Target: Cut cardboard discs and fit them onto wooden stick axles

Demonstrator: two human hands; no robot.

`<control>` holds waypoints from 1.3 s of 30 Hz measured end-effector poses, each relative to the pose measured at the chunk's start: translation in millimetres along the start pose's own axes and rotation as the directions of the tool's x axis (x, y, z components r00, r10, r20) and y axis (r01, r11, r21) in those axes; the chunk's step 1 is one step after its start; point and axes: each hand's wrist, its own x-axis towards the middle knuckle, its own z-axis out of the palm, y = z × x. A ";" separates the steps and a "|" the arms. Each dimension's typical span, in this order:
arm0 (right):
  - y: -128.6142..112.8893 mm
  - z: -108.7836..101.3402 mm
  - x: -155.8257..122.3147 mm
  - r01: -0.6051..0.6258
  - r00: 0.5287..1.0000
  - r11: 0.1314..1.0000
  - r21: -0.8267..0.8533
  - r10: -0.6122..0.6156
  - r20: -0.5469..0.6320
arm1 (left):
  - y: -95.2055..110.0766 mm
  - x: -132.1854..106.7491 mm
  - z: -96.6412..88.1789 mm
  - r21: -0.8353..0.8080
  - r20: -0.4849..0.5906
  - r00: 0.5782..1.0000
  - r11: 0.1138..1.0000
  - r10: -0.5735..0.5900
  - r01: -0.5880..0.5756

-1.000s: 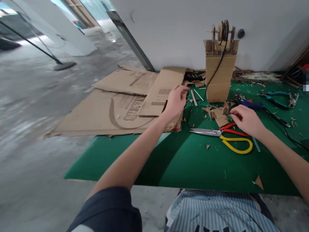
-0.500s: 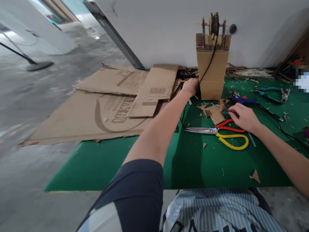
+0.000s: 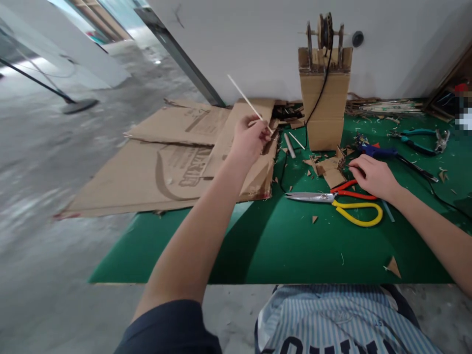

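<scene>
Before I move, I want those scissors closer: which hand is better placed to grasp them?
Probably the right hand: it is beside the scissors, by their red handle; whether it holds anything is unclear. The left hand is farther, holding a thin stick.

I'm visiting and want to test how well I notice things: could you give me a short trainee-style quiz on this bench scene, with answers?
1. Which of the person's hands holds the thin pale stick?
2. True or false: the scissors have one red handle and one yellow handle.
3. What is mounted atop the cardboard tower? A) a bottle; B) a wheel with a black cord; C) a lamp.

Key: 1. The left hand. 2. True. 3. B.
</scene>
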 end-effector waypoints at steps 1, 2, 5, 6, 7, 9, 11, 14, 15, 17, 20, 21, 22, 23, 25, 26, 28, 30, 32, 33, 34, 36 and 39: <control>-0.4 -0.5 0.1 0.000 1.000 1.000 -0.008 0.000 0.008 | 1.4 -10.7 1.5 -0.078 0.007 1.000 0.997 -0.004 0.004; -0.8 -0.9 0.0 -0.002 1.000 1.000 -0.013 0.002 0.018 | 2.7 -21.3 3.7 -0.138 0.021 1.000 0.990 -0.009 0.012; -1.1 -1.6 -0.3 -0.023 0.998 1.000 -0.013 0.023 0.063 | 6.2 -50.1 11.8 -0.394 0.160 0.984 0.909 -0.074 0.132; -1.0 -1.7 -0.2 -0.040 0.996 0.999 -0.005 0.040 0.079 | 7.2 -58.3 14.3 -0.410 0.192 0.979 0.900 -0.073 0.148; -0.9 -1.7 0.0 -0.063 0.994 0.998 0.006 0.062 0.093 | 8.3 -65.5 16.6 -0.415 0.211 0.976 0.899 -0.053 0.138; -1.1 -2.2 1.2 -0.113 0.987 0.993 0.025 0.109 0.120 | 10.5 -77.7 20.5 -0.395 0.238 0.971 0.914 0.000 0.097; -2.3 -3.4 3.4 -0.138 0.980 0.990 0.026 0.132 0.149 | 12.9 -87.3 23.7 -0.361 0.277 0.960 0.931 0.044 0.062; -5.3 -5.8 7.3 -0.080 0.979 0.997 -0.012 0.080 0.188 | 15.1 -98.5 28.5 -0.303 0.340 0.937 0.952 0.082 0.027; -6.2 -6.2 8.4 -0.045 0.978 0.998 -0.031 0.051 0.202 | 15.1 -101.4 30.0 -0.287 0.352 0.932 0.958 0.090 0.016; -6.9 -5.8 9.8 0.013 0.974 0.998 -0.066 0.002 0.225 | 14.2 -105.9 32.8 -0.265 0.363 0.927 0.964 0.097 0.002; -5.3 -3.2 9.9 0.033 0.971 0.997 -0.073 -0.015 0.240 | 12.2 -109.5 35.5 -0.253 0.362 0.926 0.967 0.109 -0.015; -4.4 -2.4 9.5 0.022 0.972 0.998 -0.059 -0.008 0.234 | 12.1 -110.2 36.0 -0.253 0.359 0.926 0.967 0.114 -0.021; -3.7 -1.8 9.1 0.007 0.975 0.999 -0.040 0.002 0.223 | 12.4 -110.8 36.4 -0.253 0.358 0.926 0.967 0.117 -0.024; -3.2 -1.4 8.7 -0.011 0.978 1.000 -0.014 0.014 0.207 | 13.3 -111.5 36.6 -0.254 0.355 0.928 0.967 0.114 -0.022; -3.6 -1.2 8.2 -0.056 0.986 0.997 0.057 0.046 0.163 | 16.1 -113.6 36.8 -0.253 0.343 0.934 0.967 0.100 -0.011; -4.5 -1.2 8.1 -0.083 0.987 0.991 0.101 0.069 0.143 | 17.7 -115.1 36.9 -0.242 0.337 0.936 0.970 0.097 -0.014; -7.4 -0.8 8.4 -0.149 0.986 0.966 0.209 0.129 0.108 | 20.7 -118.5 37.3 -0.211 0.339 0.935 0.977 0.107 -0.035; -11.1 0.4 9.0 -0.226 0.974 0.908 0.354 0.205 0.095 | 22.3 -121.7 37.8 -0.198 0.364 0.923 0.978 0.129 -0.058; -14.2 1.6 10.0 -0.302 0.952 0.802 0.516 0.285 0.113 | 22.5 -123.8 38.5 -0.220 0.381 0.912 0.973 0.149 -0.067; -15.4 1.8 10.6 -0.335 0.938 0.733 0.592 0.318 0.137 | 22.3 -124.2 38.9 -0.236 0.376 0.913 0.969 0.159 -0.071; -16.3 1.7 11.2 -0.363 0.925 0.661 0.656 0.341 0.169 | 21.9 -124.3 39.3 -0.251 0.366 0.916 0.965 0.163 -0.071; -17.4 0.0 12.6 -0.400 0.903 0.523 0.752 0.365 0.227 | 21.1 -123.3 40.0 -0.285 0.341 0.928 0.957 0.152 -0.053; -18.6 -4.0 14.2 -0.454 0.867 0.340 0.824 0.383 0.320 | 20.3 -121.1 40.6 -0.347 0.301 0.948 0.938 0.105 0.007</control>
